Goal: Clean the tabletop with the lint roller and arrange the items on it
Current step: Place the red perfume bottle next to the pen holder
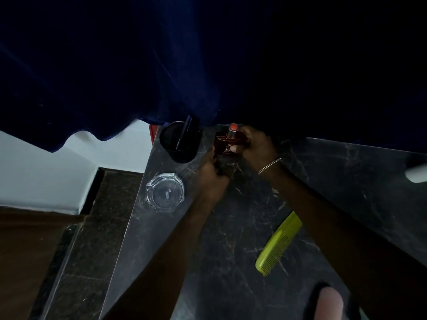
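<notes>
A dark red perfume bottle (223, 142) with an orange cap stands at the far edge of the dark marble tabletop (231, 227), under a dark blue curtain. My right hand (255, 146) wraps around the bottle's right side. My left hand (211, 174) sits just below and left of the bottle, fingers curled near its base; whether it touches the bottle is hard to tell. A black cup (180, 142) holding a pen stands left of the bottle. A lime-green comb (278, 244) lies flat on the right. The lint roller may be the white object (417, 173) at the right edge.
A clear glass ashtray (165, 191) sits near the table's left edge. The dark blue curtain (161, 65) hangs over the far side. Left of the table are a white wall and dark floor. A blurred pale object (329, 303) with a dark rim shows at the bottom right.
</notes>
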Tool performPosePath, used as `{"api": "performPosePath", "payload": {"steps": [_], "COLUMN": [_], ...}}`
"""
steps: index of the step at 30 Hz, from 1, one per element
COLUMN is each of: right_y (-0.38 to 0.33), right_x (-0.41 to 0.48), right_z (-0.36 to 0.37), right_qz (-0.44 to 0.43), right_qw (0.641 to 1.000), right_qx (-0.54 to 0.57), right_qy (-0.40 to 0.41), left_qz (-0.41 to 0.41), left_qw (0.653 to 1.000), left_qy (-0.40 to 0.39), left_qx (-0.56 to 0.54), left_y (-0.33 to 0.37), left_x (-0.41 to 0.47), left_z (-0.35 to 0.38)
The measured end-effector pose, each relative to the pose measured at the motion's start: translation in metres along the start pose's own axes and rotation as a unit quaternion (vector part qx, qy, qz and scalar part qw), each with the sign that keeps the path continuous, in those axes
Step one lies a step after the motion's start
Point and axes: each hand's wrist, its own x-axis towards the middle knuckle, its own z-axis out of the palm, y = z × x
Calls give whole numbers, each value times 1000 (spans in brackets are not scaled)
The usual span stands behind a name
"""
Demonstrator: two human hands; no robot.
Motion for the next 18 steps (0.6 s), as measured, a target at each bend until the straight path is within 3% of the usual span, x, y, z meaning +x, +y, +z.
{"api": "performPosePath", "payload": {"steps": [18], "right_y": [9], "right_x": [5], "right_z": [10], "right_qz": [-2], "right_qw": [1000], "right_qx": [-4], "right_qy": [-3], "left_qz": [25], "left_qw": [999], "left_qy": [1], "left_qx": [26], "left_y": [-3], "left_x": [7], "left_z": [0]}}
